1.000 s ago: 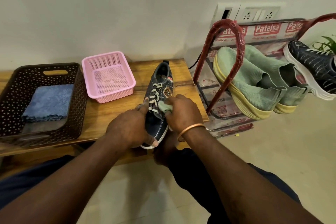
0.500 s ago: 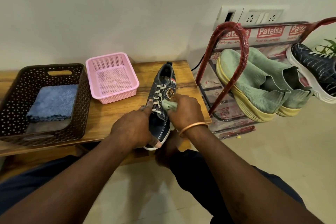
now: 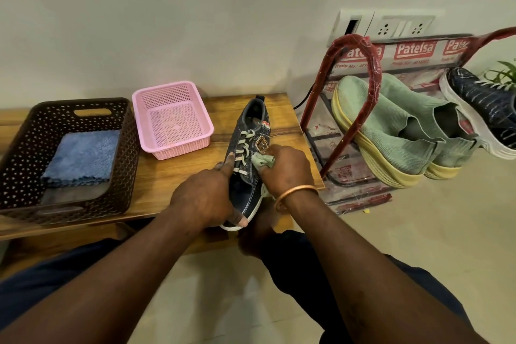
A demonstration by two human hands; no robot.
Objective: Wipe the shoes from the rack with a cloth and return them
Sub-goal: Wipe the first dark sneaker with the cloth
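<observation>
**Cloth creeps up the side of the dark shoe**

Compared with one second ago, the right hand [image 3: 287, 169] and its pale green cloth [image 3: 262, 160] are a little higher on the shoe, now just below the badge [image 3: 262, 144]. The left hand [image 3: 203, 198] and the shoe keep their place.

The dark denim shoe [image 3: 252, 126] is over the right part of the wooden bench [image 3: 178, 173]. Its long axis runs away from the person: the toe is near the body and the heel points to the wall. The laces face up and slightly left.

The left hand grasps the toe end, with the index finger stretched along the laces and the thumb at the sole. The right hand has its fingers curled around the cloth and presses it on the right side of the shoe.

I count four shoes: one in the hands and three on the red rack [image 3: 368, 64], namely two green shoes [image 3: 391, 126] and one dark shoe with a white sole [image 3: 480, 103]. There are two cloths: the green one and a folded blue cloth [image 3: 81, 156], which lies in the brown basket [image 3: 25, 148]. There are two baskets: the brown one and, beside it, a pink basket [image 3: 181, 148].
</observation>
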